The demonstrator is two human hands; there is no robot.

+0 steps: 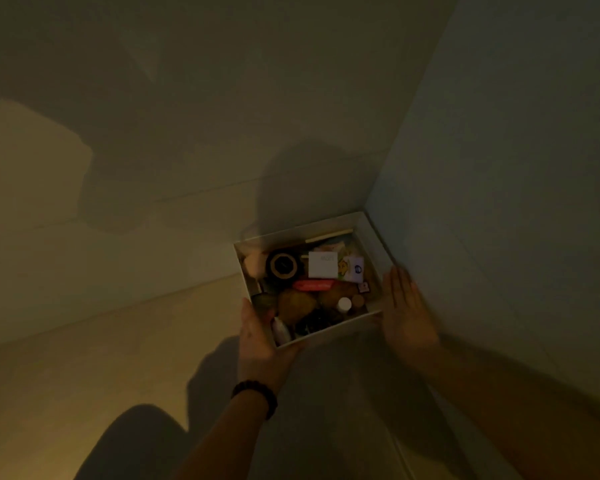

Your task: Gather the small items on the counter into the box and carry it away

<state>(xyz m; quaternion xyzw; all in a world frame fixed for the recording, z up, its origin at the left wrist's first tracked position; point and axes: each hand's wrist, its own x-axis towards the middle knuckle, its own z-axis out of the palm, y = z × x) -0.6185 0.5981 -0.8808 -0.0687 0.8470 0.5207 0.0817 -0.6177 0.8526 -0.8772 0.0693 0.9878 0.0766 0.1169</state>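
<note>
Dim room, warm yellowish light from the left. Corner seam point(409, 126) runs top to bottom, right of centre. Left of the seam: a plain pale wall point(222, 81), unevenly lit, carrying broad soft shadows point(125, 140). Right of the seam: a cooler grey-green wall point(520, 150), blurred. Below and left of the seam's foot: pale floor point(66, 358) with faint straight joint lines, brightest at far left.

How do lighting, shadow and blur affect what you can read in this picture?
Head view: dim, warm light; the right hand is motion-blurred; the box contents are murky, only a white card stands out; broad shadows cross the wall.
</note>
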